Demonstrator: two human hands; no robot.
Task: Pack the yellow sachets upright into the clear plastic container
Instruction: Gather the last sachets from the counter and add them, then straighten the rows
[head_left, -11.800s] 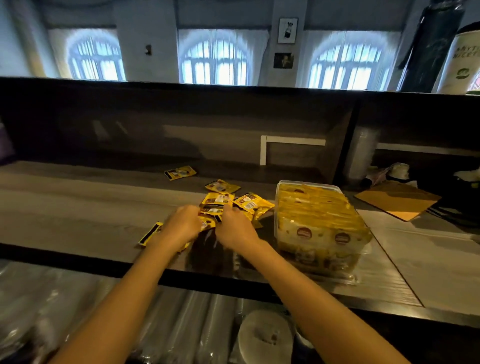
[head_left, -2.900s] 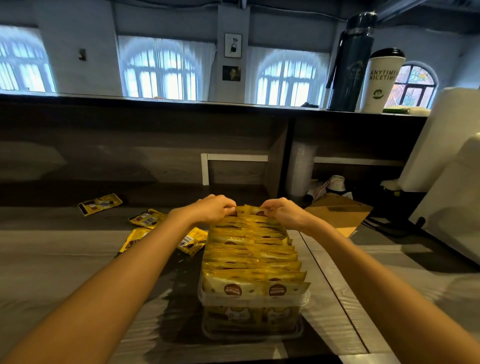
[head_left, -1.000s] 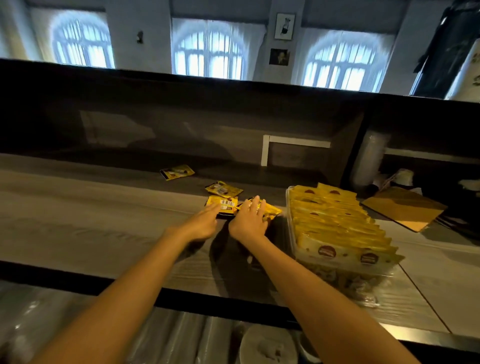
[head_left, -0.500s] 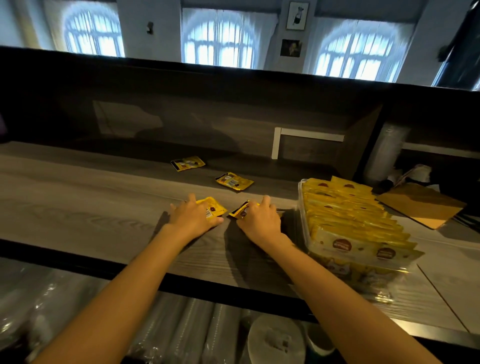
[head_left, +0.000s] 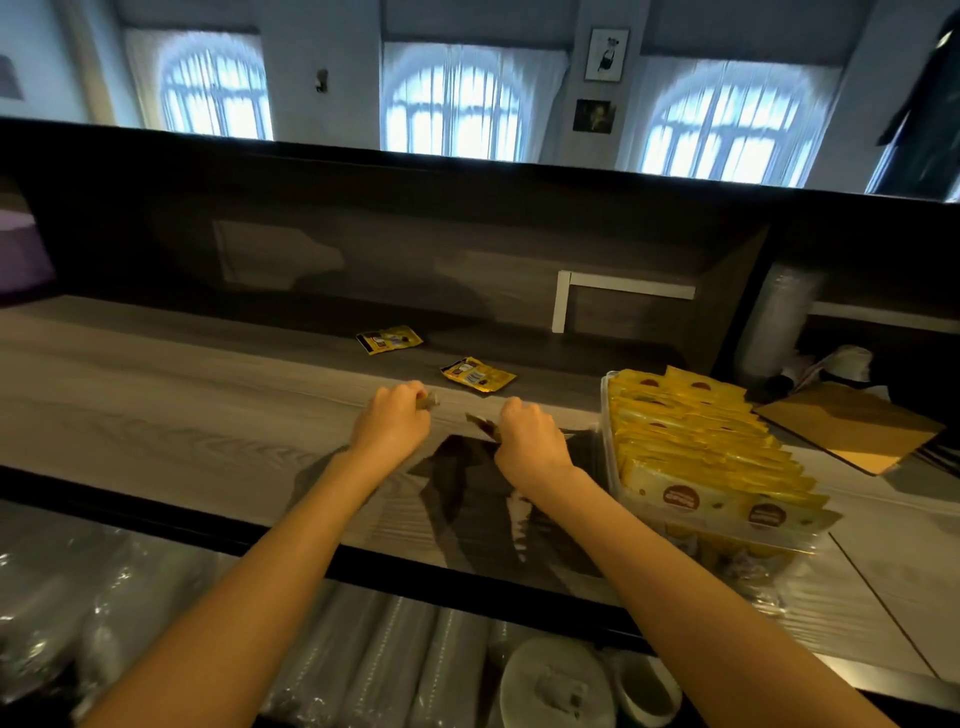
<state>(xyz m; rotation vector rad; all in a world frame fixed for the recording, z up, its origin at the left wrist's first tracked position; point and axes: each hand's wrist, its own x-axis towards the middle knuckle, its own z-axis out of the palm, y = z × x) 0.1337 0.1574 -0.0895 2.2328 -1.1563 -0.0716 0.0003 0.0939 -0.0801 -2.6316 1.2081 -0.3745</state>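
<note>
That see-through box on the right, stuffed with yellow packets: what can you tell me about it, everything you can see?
The clear plastic container is a rectangular tub with thin glossy walls, standing on the grey wood-grain counter to the right of the right hand, which does not touch it. It is packed nearly full with yellow sachets standing upright in a tight row, their tops above the rim; the front ones show round brown logos. No lid is visible.

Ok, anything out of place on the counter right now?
Two yellow sachets lie flat and askew on the counter, unpacked: one far back, one nearer. Each hand, left and right, grips a sachet. The container already looks crammed.
</note>
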